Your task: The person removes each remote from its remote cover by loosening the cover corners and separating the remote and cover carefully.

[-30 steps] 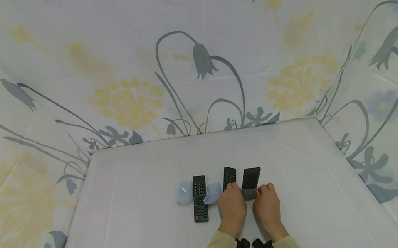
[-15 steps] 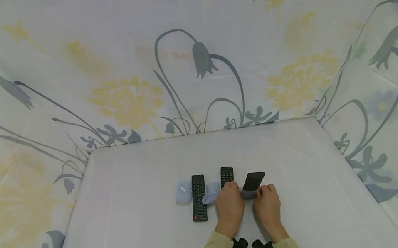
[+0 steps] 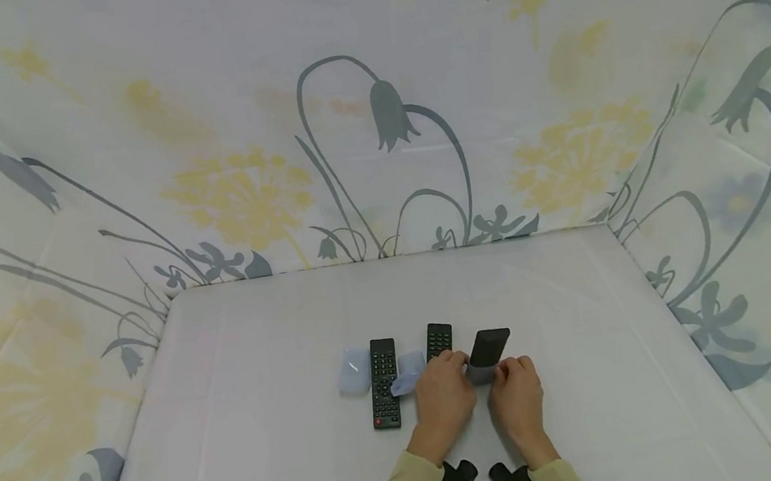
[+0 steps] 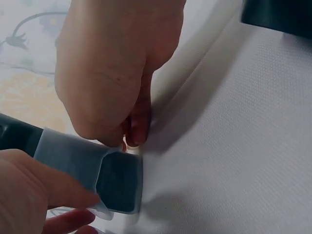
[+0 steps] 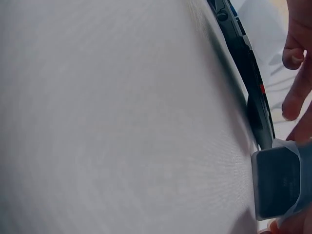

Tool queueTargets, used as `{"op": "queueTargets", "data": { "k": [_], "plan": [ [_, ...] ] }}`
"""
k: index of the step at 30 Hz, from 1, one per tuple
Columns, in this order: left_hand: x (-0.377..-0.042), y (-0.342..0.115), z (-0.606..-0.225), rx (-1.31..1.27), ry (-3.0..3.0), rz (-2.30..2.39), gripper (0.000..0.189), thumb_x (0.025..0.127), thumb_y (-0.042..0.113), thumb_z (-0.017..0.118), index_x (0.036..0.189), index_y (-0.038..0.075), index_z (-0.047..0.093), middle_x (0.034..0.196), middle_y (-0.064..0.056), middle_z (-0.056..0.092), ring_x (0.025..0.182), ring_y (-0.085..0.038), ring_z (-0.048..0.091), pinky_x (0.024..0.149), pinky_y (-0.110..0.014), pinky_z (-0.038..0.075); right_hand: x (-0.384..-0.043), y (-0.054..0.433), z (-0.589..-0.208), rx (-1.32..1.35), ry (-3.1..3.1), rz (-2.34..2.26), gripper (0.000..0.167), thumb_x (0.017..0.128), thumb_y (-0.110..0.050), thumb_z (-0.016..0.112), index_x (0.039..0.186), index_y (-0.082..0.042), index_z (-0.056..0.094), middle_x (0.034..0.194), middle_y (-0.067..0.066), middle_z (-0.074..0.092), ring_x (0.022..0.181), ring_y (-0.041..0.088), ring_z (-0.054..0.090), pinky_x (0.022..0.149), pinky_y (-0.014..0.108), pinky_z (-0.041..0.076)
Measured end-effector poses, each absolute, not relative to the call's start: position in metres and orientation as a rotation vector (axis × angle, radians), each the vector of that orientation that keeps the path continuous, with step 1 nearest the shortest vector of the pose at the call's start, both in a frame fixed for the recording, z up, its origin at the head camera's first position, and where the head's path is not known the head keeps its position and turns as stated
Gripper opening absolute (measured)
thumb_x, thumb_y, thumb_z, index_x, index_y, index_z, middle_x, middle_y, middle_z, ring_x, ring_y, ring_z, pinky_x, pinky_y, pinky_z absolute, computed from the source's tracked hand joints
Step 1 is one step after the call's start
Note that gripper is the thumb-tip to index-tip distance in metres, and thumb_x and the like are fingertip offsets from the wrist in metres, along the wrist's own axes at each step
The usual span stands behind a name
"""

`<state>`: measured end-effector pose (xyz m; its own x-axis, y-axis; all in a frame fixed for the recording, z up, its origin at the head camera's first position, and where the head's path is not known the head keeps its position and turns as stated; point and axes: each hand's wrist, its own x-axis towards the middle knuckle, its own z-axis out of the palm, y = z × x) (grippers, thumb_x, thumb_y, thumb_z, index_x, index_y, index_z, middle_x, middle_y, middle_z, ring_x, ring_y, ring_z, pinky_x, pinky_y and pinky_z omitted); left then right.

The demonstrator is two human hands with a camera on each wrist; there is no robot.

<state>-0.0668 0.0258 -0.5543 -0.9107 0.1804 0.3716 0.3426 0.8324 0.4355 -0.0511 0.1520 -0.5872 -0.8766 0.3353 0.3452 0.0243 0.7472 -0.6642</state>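
A dark remote control (image 3: 490, 347) is held tilted up between both hands, its lower end in a translucent bluish cover (image 3: 480, 375). My left hand (image 3: 445, 399) pinches the cover at its left side; in the left wrist view, a finger (image 4: 73, 192) lies across the cover's face. On the right side, my right hand (image 3: 520, 401) has its fingertips (image 4: 139, 131) together at the cover's rim. The remote's dark end (image 5: 277, 183) shows bare past the cover in the right wrist view.
Another black remote (image 3: 438, 339) lies just behind my left hand, partly hidden. Further left are a third remote (image 3: 384, 384) and two pale blue covers, one flat (image 3: 355, 371) and one crumpled (image 3: 410, 370). Flowered fabric walls (image 3: 412, 107) enclose the white table (image 3: 270, 418).
The held remote has tipped slightly, its top shifting a little to the right. My left wrist has moved slightly left. My right hand stays nearly in place.
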Motion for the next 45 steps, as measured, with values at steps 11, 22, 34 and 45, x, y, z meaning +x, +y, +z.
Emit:
{"op": "queueTargets", "data": {
  "k": [11, 22, 34, 45],
  "plan": [
    [-0.067, 0.026, -0.553, -0.414, -2.689, -0.836, 0.022, 0.077, 0.023, 0.086, 0.093, 0.013, 0.074, 0.091, 0.002, 0.068, 0.079, -0.016, 0.064, 0.064, -0.029, 0.051, -0.052, 0.158, -0.585, -0.275, -2.491, 0.988, 0.005, 0.083, 0.007, 0.068, 0.078, 0.007, 0.066, 0.076, 0.013, 0.054, 0.066, 0.028, 0.054, 0.06, 0.043, 0.044],
    [-0.066, 0.027, -0.554, -0.405, -2.686, -0.877, 0.018, 0.079, 0.02, 0.085, 0.093, 0.016, 0.075, 0.095, 0.004, 0.069, 0.084, -0.014, 0.067, 0.069, -0.028, 0.053, -0.055, 0.163, -0.58, -0.312, -2.493, 1.029, 0.006, 0.083, 0.007, 0.069, 0.078, 0.007, 0.068, 0.073, 0.013, 0.057, 0.067, 0.027, 0.055, 0.06, 0.039, 0.044],
    [-0.066, 0.026, -0.551, -0.394, -2.73, -0.857, 0.021, 0.08, 0.024, 0.084, 0.094, 0.013, 0.075, 0.093, 0.002, 0.069, 0.083, -0.014, 0.066, 0.068, -0.029, 0.052, -0.054, 0.163, -0.578, -0.32, -2.485, 1.04, 0.005, 0.085, 0.003, 0.071, 0.082, 0.007, 0.071, 0.073, 0.011, 0.059, 0.067, 0.027, 0.057, 0.06, 0.04, 0.045],
    [-0.068, 0.026, -0.548, -0.489, -2.754, -0.703, 0.024, 0.082, 0.032, 0.082, 0.095, 0.013, 0.076, 0.095, 0.003, 0.07, 0.088, -0.014, 0.06, 0.073, -0.026, 0.051, -0.055, 0.168, -0.557, -0.358, -2.386, 1.177, 0.014, 0.091, -0.001, 0.066, 0.103, 0.004, 0.07, 0.086, 0.017, 0.067, 0.079, 0.032, 0.065, 0.068, 0.04, 0.047]
  ]
}}
